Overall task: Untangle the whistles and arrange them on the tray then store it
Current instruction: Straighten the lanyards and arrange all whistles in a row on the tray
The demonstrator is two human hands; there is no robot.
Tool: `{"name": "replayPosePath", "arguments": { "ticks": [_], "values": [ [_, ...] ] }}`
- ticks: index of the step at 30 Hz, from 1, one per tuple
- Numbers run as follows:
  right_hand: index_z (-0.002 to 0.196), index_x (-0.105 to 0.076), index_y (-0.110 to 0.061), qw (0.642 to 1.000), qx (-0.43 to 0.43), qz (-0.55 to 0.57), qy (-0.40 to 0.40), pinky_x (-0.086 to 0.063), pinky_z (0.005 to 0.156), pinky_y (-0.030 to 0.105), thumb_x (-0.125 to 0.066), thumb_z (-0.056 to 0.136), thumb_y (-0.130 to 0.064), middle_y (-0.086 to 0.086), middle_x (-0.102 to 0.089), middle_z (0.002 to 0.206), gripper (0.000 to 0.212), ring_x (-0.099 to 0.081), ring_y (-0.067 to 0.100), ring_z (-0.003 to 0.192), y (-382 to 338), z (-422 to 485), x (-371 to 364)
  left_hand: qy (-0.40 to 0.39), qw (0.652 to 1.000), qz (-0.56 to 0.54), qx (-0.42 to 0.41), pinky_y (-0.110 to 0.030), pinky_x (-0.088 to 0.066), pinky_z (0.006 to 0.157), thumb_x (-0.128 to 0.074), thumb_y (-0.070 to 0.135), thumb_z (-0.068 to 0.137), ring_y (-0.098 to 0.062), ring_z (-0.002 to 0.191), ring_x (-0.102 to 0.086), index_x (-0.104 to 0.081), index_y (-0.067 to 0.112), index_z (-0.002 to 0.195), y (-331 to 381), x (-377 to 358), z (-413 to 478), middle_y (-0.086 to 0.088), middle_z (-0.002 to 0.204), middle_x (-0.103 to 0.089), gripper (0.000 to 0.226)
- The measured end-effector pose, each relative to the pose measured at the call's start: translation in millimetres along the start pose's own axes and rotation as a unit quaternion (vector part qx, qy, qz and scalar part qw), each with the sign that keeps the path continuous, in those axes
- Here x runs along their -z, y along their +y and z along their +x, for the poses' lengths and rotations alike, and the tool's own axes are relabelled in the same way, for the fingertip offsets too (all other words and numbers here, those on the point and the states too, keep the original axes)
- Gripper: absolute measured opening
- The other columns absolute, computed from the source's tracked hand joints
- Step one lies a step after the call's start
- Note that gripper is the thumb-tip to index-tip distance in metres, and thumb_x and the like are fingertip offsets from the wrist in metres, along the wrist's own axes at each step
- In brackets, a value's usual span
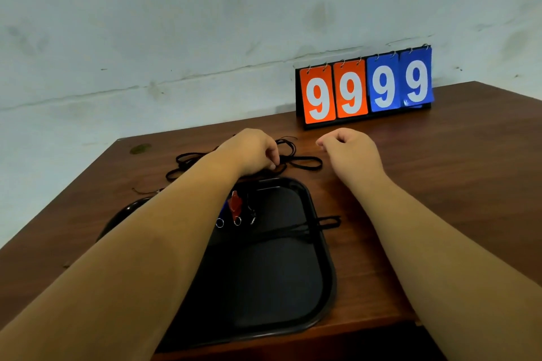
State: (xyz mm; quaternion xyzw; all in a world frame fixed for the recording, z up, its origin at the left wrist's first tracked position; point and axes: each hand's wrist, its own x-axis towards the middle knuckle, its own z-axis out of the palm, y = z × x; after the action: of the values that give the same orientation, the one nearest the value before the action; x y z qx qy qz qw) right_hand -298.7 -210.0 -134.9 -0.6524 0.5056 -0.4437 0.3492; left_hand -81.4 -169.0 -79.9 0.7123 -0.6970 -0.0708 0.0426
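Room for moving is found on the right half of the surface [440,184], where bare brown wood runs out past the picture's side. The far edge is met by a pale wall [205,23], the left edge is seen slanting toward the viewer, and the far right is occupied by a flip scoreboard [363,88] marked 9999. The black tray [325,258] is set close to the near edge and is partly covered by the left forearm.

The left grip [252,152] is held just beyond the tray's far rim, its fingers curled down and closed onto the tangle of black cords [305,163], which is spread on the surface under it and to both sides. The right grip [349,152] is held beside it, clear of the tangle, with fingers curled and thumb pressed to forefinger; whether anything is pinched cannot be told.

On the tray, nearer than both grips, a red whistle [234,204] is laid beside a blue whistle [223,206] mostly hidden by the forearm. 3 key rings [237,221] are lined up below them, and straightened cords [328,221] are drawn rightward over the rim.
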Motion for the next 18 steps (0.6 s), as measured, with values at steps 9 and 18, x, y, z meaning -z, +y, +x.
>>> {"name": "replayPosePath", "arguments": {
  "ticks": [9,18],
  "values": [
    [0.108,-0.079,-0.029,1.000,-0.009,0.024,-0.002,-0.043,0.070,0.017,-0.056,0.108,-0.028,-0.014,-0.071,0.105,0.023,-0.061,0.004,0.097,-5.5,-2.1,1.9,0.210,0.962,-0.173,0.008,-0.027,-0.042,0.089,-0.059,0.026,0.108,-0.013,0.108,-0.058,-0.070,0.022,0.118,10.6,29.1,-4.8,0.008,0.116,-0.066,0.015],
    [0.107,-0.075,-0.034,0.999,0.009,0.046,-0.025,-0.044,0.077,0.016,-0.057,0.108,-0.027,-0.016,-0.070,0.110,0.019,-0.061,0.002,0.104,-14.4,-27.2,6.9,0.252,0.902,-0.350,-0.025,-0.029,-0.055,0.082,-0.063,0.025,0.105,-0.015,0.103,-0.073,-0.074,0.028,0.110,25.3,85.0,-46.1,0.012,0.101,-0.081,0.012]
  ]
}}
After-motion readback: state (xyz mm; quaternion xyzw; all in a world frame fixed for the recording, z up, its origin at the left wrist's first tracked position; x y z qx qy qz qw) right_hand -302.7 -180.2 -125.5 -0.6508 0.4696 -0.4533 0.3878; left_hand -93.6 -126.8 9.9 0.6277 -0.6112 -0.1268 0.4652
